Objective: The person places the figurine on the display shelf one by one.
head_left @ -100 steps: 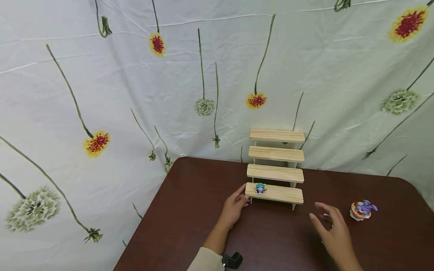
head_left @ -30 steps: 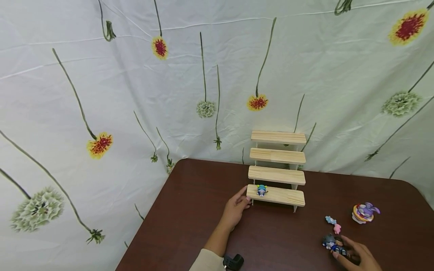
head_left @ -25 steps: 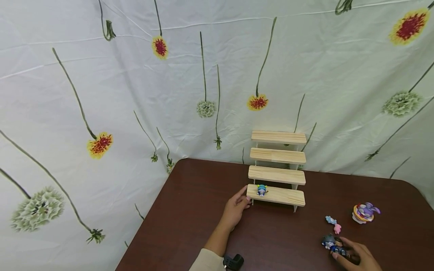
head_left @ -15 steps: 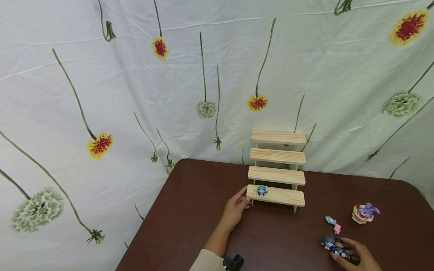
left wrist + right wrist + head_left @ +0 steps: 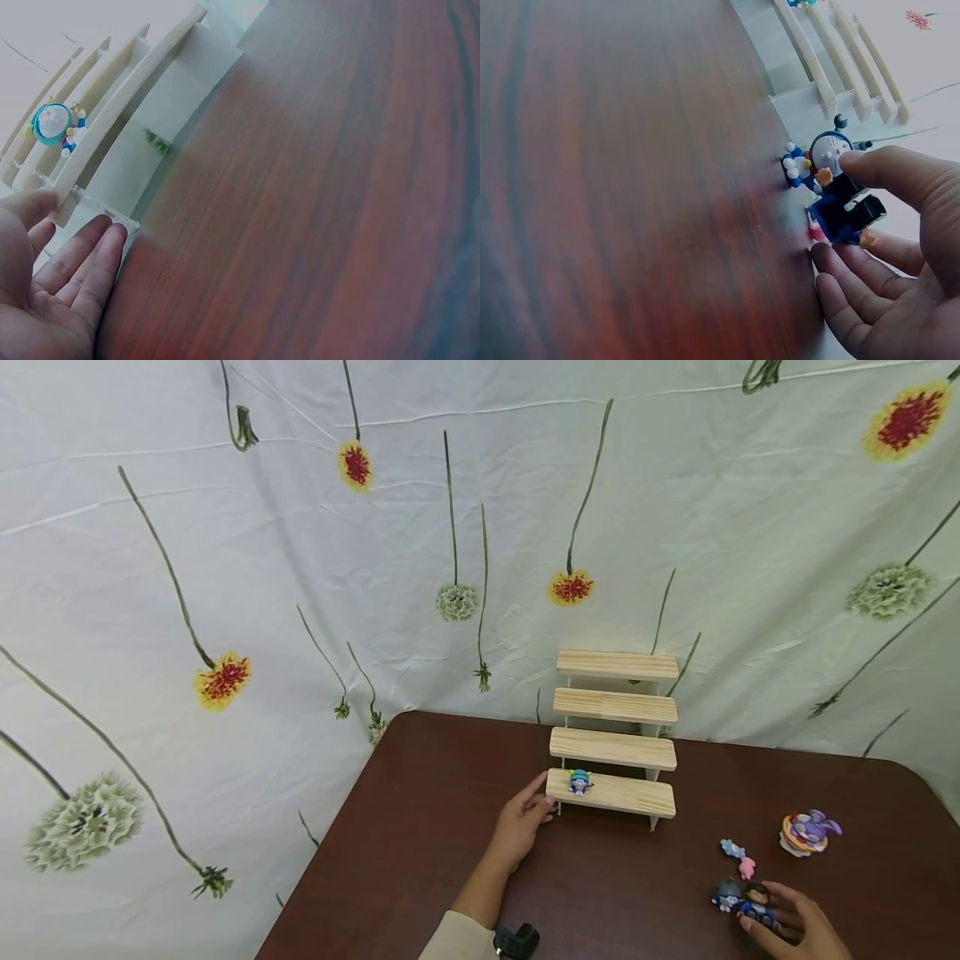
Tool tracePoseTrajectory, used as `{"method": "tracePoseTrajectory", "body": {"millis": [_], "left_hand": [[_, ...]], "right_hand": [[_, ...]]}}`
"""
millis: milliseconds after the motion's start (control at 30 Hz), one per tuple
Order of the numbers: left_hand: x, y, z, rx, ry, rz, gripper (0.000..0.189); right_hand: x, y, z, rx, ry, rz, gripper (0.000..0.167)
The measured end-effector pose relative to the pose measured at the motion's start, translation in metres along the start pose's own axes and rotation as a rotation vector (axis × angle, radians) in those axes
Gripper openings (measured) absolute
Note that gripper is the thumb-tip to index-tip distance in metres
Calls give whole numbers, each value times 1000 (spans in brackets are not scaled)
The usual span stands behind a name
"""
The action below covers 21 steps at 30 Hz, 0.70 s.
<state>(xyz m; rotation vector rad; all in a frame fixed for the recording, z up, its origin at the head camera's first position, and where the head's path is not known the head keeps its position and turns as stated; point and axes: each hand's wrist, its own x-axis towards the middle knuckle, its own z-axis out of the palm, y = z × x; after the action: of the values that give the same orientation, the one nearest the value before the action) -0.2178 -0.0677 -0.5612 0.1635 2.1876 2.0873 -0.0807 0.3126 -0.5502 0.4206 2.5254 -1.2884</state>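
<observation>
My left hand (image 5: 517,827) holds the left end of the lowest wooden shelf of a four-step display stand (image 5: 630,794), thumb at its front edge. A small figurine in a teal hat with yellow horns (image 5: 579,782) is on that shelf, also seen as a white-faced figurine (image 5: 54,124) in the left wrist view. At the lower right, my right hand (image 5: 798,928) pinches a dark-haired figurine in blue (image 5: 757,903), its blue body (image 5: 827,219) between thumb and fingers in the right wrist view. Close beside it is a grey-hatted figurine (image 5: 726,895).
A pale blue piece (image 5: 732,848) and a pink piece (image 5: 747,867) lie just beyond the figurines. Farther right sits a purple rabbit figurine (image 5: 813,825) in a round, colourful base. A flower-printed cloth (image 5: 465,543) hangs behind the dark brown table (image 5: 450,777).
My right hand has come down and right to the figurines. In the last half second the dark-haired figurine has turned and shifted slightly right in it. The left hand keeps its place.
</observation>
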Motion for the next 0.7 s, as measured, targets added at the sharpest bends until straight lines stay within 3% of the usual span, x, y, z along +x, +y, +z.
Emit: {"method": "tracePoseTrajectory", "body": {"millis": [233, 533, 700], "left_hand": [[0, 0, -1, -3, 0, -5, 49], [-1, 2, 0, -1, -5, 2, 50], [-2, 2, 0, 3, -5, 10, 50]], "right_hand": [[-3, -7, -3, 18, 16, 5, 97], [-5, -14, -6, 10, 88, -85, 92], [-11, -16, 3, 64, 183, -66, 93]]}}
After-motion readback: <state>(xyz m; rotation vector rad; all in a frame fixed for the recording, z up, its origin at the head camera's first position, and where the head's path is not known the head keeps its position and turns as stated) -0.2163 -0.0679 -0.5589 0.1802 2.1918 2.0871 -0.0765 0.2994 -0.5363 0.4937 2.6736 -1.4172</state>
